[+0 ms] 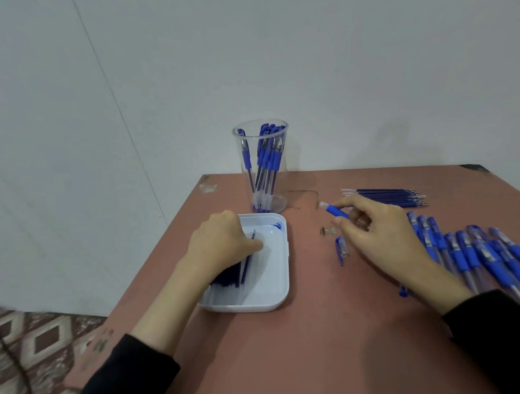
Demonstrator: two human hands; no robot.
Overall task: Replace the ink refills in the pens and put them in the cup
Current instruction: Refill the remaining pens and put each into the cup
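My left hand reaches into a white tray and pinches a dark ink refill above several others lying there. My right hand holds an opened pen barrel by its blue grip, its open end pointing left. On the table below it lie a small metal pen tip and a blue cap. A clear cup with several blue pens stands behind the tray.
Several blue refills lie in a row at the back right of the brown table. A pile of blue pens covers the right edge. The table's left edge drops to a patterned floor.
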